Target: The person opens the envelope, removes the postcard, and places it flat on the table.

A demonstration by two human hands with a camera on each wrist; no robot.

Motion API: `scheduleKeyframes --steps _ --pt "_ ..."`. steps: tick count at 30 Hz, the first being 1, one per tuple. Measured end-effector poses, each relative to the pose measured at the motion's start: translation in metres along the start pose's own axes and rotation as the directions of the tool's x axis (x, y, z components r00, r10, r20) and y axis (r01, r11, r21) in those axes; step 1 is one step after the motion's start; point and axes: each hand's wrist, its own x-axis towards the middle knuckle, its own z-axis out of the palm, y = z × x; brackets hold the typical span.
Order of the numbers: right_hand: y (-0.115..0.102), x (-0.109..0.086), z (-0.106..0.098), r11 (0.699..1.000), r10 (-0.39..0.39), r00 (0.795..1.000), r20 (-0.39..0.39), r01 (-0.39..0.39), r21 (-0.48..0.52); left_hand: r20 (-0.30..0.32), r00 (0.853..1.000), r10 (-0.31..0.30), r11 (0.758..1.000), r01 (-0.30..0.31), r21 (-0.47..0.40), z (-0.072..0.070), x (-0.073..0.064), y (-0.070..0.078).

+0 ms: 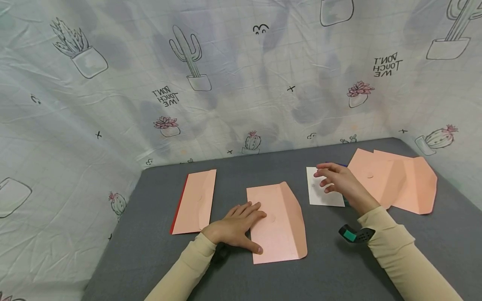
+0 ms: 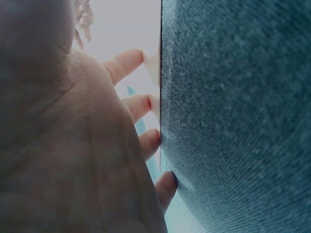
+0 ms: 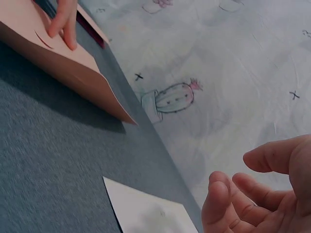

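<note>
My left hand [image 1: 238, 228] rests with spread fingers on the left edge of a pink paper envelope [image 1: 280, 232]. This envelope has its flap [image 1: 297, 221] unfolded to the right and a small curved slit in its middle. In the left wrist view the fingertips [image 2: 150, 138] press at the paper's edge, against the grey surface. My right hand [image 1: 342, 184] hovers over a white card [image 1: 320, 196], fingers loosely bent and nothing between them. The right wrist view shows the thumb [image 3: 267, 158] apart from the other fingers, above the card.
To the left lies another pink envelope [image 1: 193, 202], its flap folded over, with a red strip [image 1: 178, 209] along its left side. Two pink envelopes [image 1: 418, 188] overlap at the right. Blue and teal edges [image 1: 346, 203] peek out by the white card. A cactus-print cloth [image 1: 233, 104] hangs behind the grey table [image 1: 150, 259].
</note>
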Motion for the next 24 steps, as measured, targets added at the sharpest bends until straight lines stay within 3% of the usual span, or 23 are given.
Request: scheduleKeyframes --steps 9,24 --pt "0.0 0.0 0.012 1.0 -0.027 0.997 0.074 0.028 -0.013 -0.001 1.0 -0.003 1.0 0.003 0.0 -0.001 0.0 0.001" --pt "0.001 0.001 0.035 0.997 0.016 0.982 0.187 -0.002 -0.074 0.009 1.0 -0.008 1.0 0.007 0.005 -0.003 0.0 0.002"
